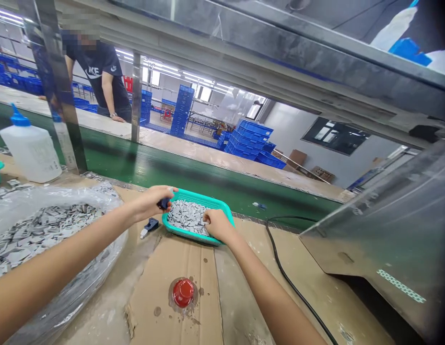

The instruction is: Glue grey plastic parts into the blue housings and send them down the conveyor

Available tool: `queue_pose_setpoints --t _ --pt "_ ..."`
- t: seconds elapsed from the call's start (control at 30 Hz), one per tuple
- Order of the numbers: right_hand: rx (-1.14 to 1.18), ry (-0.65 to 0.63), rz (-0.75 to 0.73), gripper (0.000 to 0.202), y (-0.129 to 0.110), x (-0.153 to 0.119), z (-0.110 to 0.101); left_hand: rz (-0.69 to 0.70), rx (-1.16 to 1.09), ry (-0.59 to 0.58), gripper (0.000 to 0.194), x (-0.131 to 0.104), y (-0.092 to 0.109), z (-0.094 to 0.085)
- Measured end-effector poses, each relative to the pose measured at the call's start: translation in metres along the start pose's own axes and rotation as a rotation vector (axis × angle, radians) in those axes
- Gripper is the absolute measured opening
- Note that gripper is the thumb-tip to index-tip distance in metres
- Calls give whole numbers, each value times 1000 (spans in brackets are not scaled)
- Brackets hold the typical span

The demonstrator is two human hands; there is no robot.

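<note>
A green basket full of small grey-white pieces stands at the middle of the bench. At its left rim, my left hand is closed around a dark blue part. My right hand is over the basket's right side, fingers curled down at the pieces; whatever they hold is hidden. Beside the basket on the left lies another dark blue part with a whitish end. A red cup-like object sits on a wet-spotted cardboard sheet nearer to me.
A plastic-lined container of grey pieces fills the left. Behind it stands a bottle with a blue cap. A black cable and metal panel are at the right. Beyond the green conveyor, a person leans on a ledge.
</note>
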State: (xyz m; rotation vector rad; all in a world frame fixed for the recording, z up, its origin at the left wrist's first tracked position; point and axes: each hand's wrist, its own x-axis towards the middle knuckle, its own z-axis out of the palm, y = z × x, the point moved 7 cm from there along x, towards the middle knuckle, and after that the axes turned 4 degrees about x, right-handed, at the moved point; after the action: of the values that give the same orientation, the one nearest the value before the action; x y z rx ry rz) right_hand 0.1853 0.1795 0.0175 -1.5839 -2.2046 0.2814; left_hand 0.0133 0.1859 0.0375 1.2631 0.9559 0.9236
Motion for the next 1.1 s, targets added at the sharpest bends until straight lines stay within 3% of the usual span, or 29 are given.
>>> queue_pose_setpoints --t 0.13,0.2,0.3,0.43,0.57,0.73,0.9,1.1 --pt "35 72 50 12 -5 -4 -18 17 -6 -89 20 -13 -6 21" --pt "71 123 54 20 -21 -17 -30 58 54 -136 13 -22 -7 32" --pt "130 185 15 21 -54 -45 -42 96 93 -186 19 -36 -6 49" --pt "218 306 -16 21 -83 -76 -51 33 -49 -239 18 -48 -12 66" --pt "178 323 -62 24 -95 -86 -53 -90 -154 -362 16 -52 -25 78" --pt "136 317 -210 14 -109 -94 -67 -101 -206 -422 6 -56 -22 81" --pt "87 338 -408 23 -121 -108 -79 27 10 -453 11 -62 -4 77" --pt "47 260 -427 24 -120 -112 -73 87 193 -498 17 -67 -2 77"
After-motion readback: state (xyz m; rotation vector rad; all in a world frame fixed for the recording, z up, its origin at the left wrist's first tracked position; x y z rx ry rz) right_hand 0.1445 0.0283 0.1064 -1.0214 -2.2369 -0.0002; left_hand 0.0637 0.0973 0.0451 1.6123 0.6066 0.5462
